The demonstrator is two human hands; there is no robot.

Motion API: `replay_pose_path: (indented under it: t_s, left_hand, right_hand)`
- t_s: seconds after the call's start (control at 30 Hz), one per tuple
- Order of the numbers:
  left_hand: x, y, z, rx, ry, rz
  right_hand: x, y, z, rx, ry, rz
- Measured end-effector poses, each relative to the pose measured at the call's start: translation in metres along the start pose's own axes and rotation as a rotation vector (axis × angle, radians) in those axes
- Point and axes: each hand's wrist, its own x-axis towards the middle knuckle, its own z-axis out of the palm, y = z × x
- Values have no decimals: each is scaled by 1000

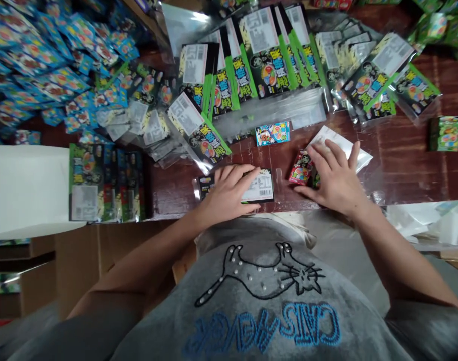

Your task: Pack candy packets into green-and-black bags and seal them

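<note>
My left hand [231, 190] is laid across a black printed packet in a clear plastic sleeve [262, 185]. Its fingers reach over the packet and the thumb lies at the near edge, holding it against the table. To its right, my right hand [337, 178] closes around a small red candy box [301, 168]. A bit of a green box shows beside the red one, mostly hidden under the fingers. A white sheet or flap [359, 153] lies partly beneath this hand. Just beyond both hands, a small blue candy box [273, 134] rests flat on the table.
Black-and-green sleeved packets [264, 55] overlap along the back. A large heap of blue boxes [37, 65] fills the far left. Filled packets stand in a row [104, 185] by a white carton [26, 190]. One green box [445, 134] sits at right on the dark red table [405, 165].
</note>
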Motion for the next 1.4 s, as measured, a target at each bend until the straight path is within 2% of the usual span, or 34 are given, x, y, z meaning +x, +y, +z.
replay_pose_path:
  t_s: [0.1,0.2,0.27,0.37,0.47,0.57,0.63,0.77,0.83,0.9,1.03,1.2,1.33,1.4]
  left_hand:
    - [-1,-3,-1,-10,-1,19]
    - [-2,-5,-8,-57,10,30]
    - [-3,-5,-12,-84,17,49]
    - [-3,-2,-14,-75,42,66]
    - [-2,2,-8,-48,47,50]
    - [-2,5,0,-30,16,41]
    - [-2,4,4,-11,7,32]
    - [-3,2,5,30,9,25]
    - [-2,3,3,29,19,37]
    - [0,7,1,8,36,51]
    - [1,14,-7,-59,90,118]
    - [-1,15,-8,-58,116,150]
    - [0,21,-4,-21,130,55]
    - [3,28,-3,-38,173,-45]
  right_hand:
    - [10,8,-13,117,-74,-138]
    - [21,2,-21,305,-209,-336]
    - [27,-3,-20,347,-242,-383]
    - [31,-11,-6,335,-189,-370]
    - [30,-23,15,365,-132,-343]
    - [20,-25,22,389,-175,-306]
    - [6,-14,12,330,-190,-254]
    - [-25,24,-29,35,-128,-57]
    - [-32,34,-42,-53,-148,-25]
    - [-29,33,-46,5,-182,-88]
    - [-6,9,-34,286,-227,-273]
    - [19,-5,-21,295,-257,-341]
    - [30,-8,-17,296,-235,-386]
    - [32,-13,-15,360,-164,-325]
